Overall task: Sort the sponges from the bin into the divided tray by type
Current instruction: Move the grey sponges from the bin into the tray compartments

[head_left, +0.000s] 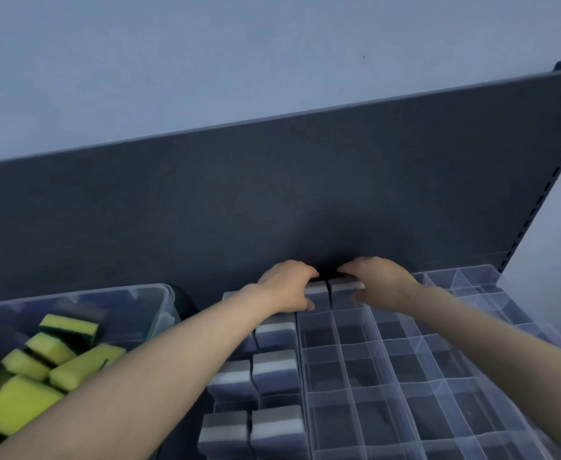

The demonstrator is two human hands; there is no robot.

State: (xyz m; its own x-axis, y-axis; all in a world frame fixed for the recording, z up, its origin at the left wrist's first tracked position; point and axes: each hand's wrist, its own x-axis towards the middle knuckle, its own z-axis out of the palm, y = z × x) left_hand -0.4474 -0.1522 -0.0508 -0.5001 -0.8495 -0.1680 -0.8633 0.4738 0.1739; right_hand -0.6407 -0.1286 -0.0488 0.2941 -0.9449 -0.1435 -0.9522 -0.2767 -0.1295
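Both hands reach to the far row of the tray [401, 390], against the dark panel [272, 194].

- Left hand [287, 287]: fingers curled over the far edge of the left sponge [318, 295], thumb on its near side, gripping it.
- Right hand [383, 283]: fingers curled over the top of the right sponge [342, 293], thumb low on its near face. The hand is blurred, but the grip reads as closed round the sponge.
- The two grey sponges sit side by side, touching, in adjacent far-row compartments.

More grey sponges [274, 371] fill the tray's two left columns; some are hidden under the left forearm. The compartments to the right hold nothing visible.

The bin [161, 303] stands left of the tray and holds yellow sponges [56, 353], piled loosely. A pale wall [206, 61] rises behind the panel.
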